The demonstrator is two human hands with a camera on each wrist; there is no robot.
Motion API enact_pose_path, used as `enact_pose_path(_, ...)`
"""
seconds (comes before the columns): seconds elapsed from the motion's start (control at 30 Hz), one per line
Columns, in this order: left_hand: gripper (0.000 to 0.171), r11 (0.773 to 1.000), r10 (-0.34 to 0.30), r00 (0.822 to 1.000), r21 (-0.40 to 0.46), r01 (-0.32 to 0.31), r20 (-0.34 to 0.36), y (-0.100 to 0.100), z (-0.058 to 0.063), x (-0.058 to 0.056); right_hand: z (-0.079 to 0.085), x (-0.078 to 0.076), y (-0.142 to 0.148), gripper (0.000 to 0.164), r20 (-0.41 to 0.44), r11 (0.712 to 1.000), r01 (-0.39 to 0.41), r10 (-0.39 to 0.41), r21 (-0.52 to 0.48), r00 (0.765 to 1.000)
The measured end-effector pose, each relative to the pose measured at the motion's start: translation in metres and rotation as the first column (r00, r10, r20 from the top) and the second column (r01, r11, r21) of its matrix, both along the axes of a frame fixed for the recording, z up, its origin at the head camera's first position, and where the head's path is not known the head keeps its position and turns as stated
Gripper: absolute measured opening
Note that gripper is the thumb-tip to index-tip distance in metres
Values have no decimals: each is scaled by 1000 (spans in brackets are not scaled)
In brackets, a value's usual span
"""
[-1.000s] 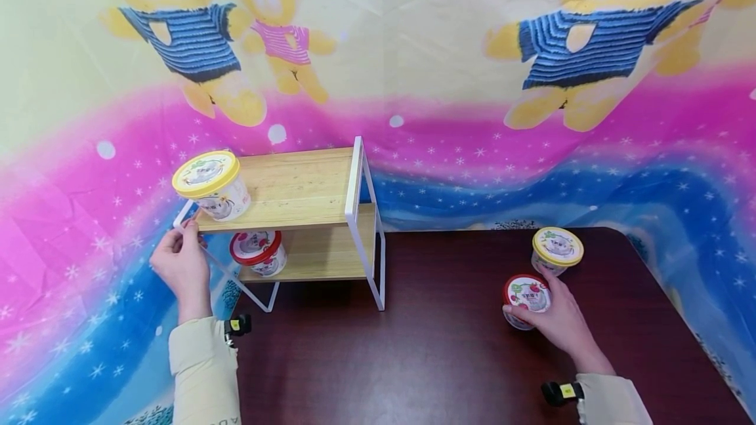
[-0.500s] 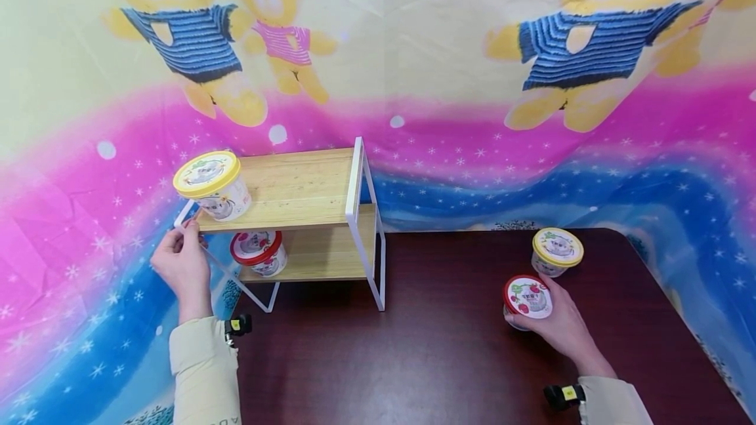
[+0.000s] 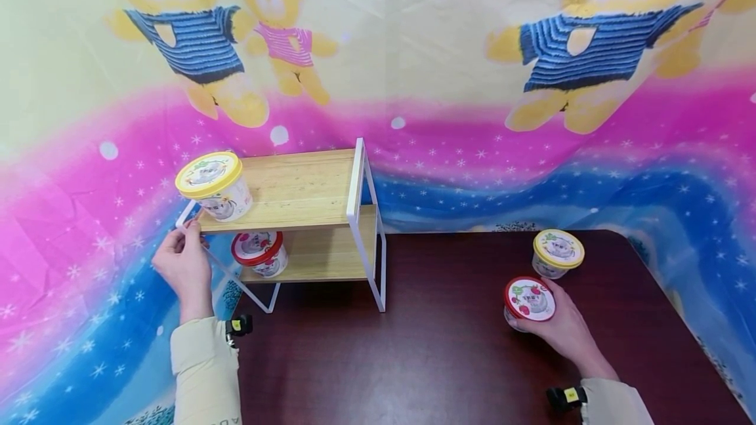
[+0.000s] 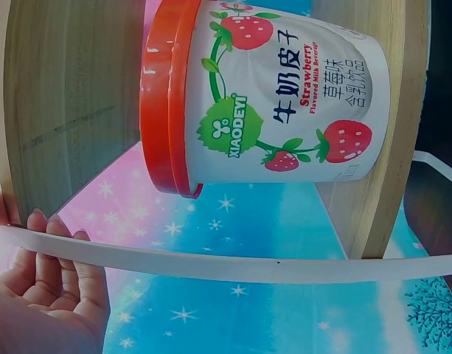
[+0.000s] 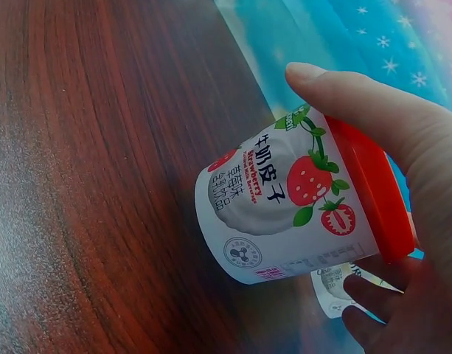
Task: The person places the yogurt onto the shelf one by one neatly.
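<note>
Head view: our right hand (image 3: 564,326) wraps round a red-lidded strawberry tub (image 3: 529,300); just beyond it, a yellow-lidded tub (image 3: 558,253) stands on the dark, wood-grained bench (image 3: 449,340). Our left hand (image 3: 184,267) grips the white frame (image 4: 277,271) of a wooden shelf (image 3: 301,189). Near that hand stand a second yellow-lidded tub (image 3: 224,202) above and a second red-lidded tub (image 3: 260,253) on the lower board. Lids hide the contents of these round, tapered tubs. Bear-printed cloth (image 3: 437,38) hangs behind.

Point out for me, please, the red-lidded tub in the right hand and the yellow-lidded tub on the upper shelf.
Held red-lidded tub (image 5: 293,202): right wrist view, on its printed side.
Shelved yellow-lidded tub (image 3: 214,190): head view, on the front of its lid's yellow rim.
</note>
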State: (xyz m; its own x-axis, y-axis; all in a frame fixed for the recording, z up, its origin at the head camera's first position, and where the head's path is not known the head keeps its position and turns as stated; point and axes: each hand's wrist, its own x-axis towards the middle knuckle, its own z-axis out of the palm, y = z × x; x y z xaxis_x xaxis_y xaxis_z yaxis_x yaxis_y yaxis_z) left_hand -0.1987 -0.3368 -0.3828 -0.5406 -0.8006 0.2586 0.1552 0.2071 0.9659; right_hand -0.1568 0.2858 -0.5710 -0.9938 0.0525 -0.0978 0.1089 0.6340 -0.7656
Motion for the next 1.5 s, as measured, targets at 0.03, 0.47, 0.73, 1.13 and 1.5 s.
enact_pose_path(0.03,23,1000,1,1000,-1,-1,0,0,0,0,0,0,0,127,3,1000,0,0,-1,1000)
enact_pose_path(0.47,24,1000,-1,1000,1,1,-2,1,1,1,-1,0,0,121,24,1000,-1,1,3,1000)
enact_pose_path(0.73,24,1000,-9,1000,11,9,-11,1,0,0,0,1,-1,120,22,1000,3,-3,-13,1000)
enact_pose_path(1.13,26,1000,-9,1000,8,9,-18,1,0,0,-2,0,0,119,14,1000,2,-2,-27,1000)
enact_pose_path(1.5,25,1000,-8,1000,7,8,-18,1,0,-1,-3,0,1,119,15,1000,7,-6,-27,1000)
